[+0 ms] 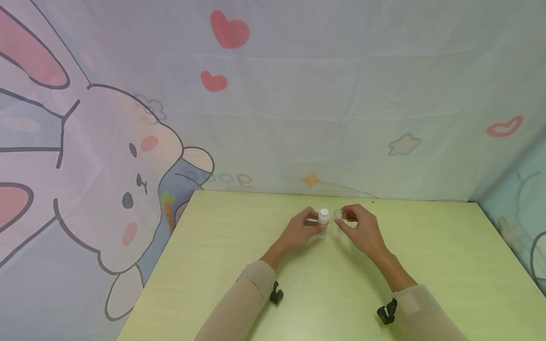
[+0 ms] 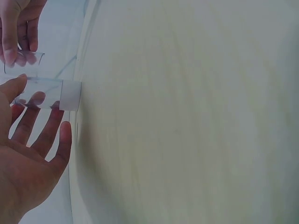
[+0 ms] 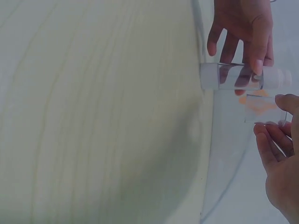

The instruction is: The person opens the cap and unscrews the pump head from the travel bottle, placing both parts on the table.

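A small clear bottle with a white top and a white base band [image 1: 323, 215] stands upright between the fingers and thumb of my left hand [image 1: 298, 231]. In the right wrist view the bottle's white base [image 3: 210, 76] shows, with the fingers seen through its clear wall. I cannot tell whether the base touches the table. My right hand [image 1: 364, 230] pinches a clear, cylindrical cap [image 3: 261, 110] by one end, close to the right of the bottle and apart from it. The left wrist view shows the clear cap [image 2: 28, 69] beside the bottle's base [image 2: 70, 95].
Both hands are over the far part of a pale yellow-green table [image 1: 239, 227]. Behind it hangs a printed cloth [image 1: 298, 104] with hearts and a rabbit. Black clips [image 1: 276, 292] sit by the sleeves at each wrist.
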{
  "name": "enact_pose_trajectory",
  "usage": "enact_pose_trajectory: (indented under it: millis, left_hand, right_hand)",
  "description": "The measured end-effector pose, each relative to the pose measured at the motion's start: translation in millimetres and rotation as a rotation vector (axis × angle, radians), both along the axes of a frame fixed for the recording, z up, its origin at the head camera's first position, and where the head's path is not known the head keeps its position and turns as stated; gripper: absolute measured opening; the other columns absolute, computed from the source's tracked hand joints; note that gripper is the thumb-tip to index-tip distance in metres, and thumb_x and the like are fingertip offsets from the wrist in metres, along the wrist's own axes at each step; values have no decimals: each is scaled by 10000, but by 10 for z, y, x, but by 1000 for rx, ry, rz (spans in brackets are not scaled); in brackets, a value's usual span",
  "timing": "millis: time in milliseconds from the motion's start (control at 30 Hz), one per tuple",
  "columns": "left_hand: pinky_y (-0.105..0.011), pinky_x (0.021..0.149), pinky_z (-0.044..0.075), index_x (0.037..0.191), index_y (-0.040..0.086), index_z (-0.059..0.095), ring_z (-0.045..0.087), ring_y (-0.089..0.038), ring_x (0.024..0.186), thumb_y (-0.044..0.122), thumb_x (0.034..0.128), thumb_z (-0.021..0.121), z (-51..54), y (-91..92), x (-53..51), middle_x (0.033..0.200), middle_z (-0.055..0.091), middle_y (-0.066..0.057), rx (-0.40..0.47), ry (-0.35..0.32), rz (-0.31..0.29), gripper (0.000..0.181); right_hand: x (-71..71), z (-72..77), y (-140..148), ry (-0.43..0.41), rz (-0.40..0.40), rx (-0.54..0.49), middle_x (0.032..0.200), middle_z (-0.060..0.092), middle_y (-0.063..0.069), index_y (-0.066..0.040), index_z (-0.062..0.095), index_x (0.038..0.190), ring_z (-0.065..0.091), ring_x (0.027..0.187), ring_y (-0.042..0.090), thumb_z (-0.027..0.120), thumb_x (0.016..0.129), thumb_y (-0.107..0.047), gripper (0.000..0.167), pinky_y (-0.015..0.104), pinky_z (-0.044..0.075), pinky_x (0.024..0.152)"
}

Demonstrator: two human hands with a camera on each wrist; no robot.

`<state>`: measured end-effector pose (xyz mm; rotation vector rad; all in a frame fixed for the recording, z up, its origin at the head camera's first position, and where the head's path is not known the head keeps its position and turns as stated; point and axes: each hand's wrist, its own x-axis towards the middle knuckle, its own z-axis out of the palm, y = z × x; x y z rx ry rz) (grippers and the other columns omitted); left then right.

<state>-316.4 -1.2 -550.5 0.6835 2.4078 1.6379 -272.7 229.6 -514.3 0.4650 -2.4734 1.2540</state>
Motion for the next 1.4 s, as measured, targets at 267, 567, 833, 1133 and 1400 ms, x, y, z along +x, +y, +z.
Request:
enact_pose_trajectory:
  millis: [267,567,833,1133,1400]
  left_hand:
    - [-413,1050,561,1211,187,622,678,-287,1248,269,1032,733,29,0,25,1336,674,14,-8,6,1,227]
    - [-408,1050,558,1192,170,625,686,-286,1232,264,1035,730,15,8,25,1314,686,8,3,11,-1,211]
    - [-394,1033,567,1197,167,628,687,-288,1228,249,1032,732,12,13,24,1311,689,1,7,13,1,211]
    - [-399,1040,565,1205,184,618,682,-289,1238,276,1036,728,-2,26,10,1323,681,5,2,25,-7,221]
    - [-395,1043,563,1202,187,619,688,-264,1232,285,1038,725,3,12,21,1323,683,13,0,17,3,219]
  right_hand:
    - [-12,-92,5,-43,2,9,1075,675,141,46,652,1228,687,1045,359,808,967,-132,352,563,597,941]
    - [-11,-185,-12,-70,6,27,1078,681,137,42,661,1215,688,1041,338,820,952,-110,343,510,611,934]
    - [-31,-256,-17,-71,0,45,1078,695,128,42,667,1215,693,1022,319,825,950,-122,349,493,617,914]
    - [-8,-301,8,-102,-14,49,1106,708,166,49,664,1217,700,1036,339,818,954,-119,348,509,612,922]
    - [-15,-338,-14,-97,-4,41,1094,708,173,59,666,1197,705,1011,352,828,939,-98,342,512,616,909]
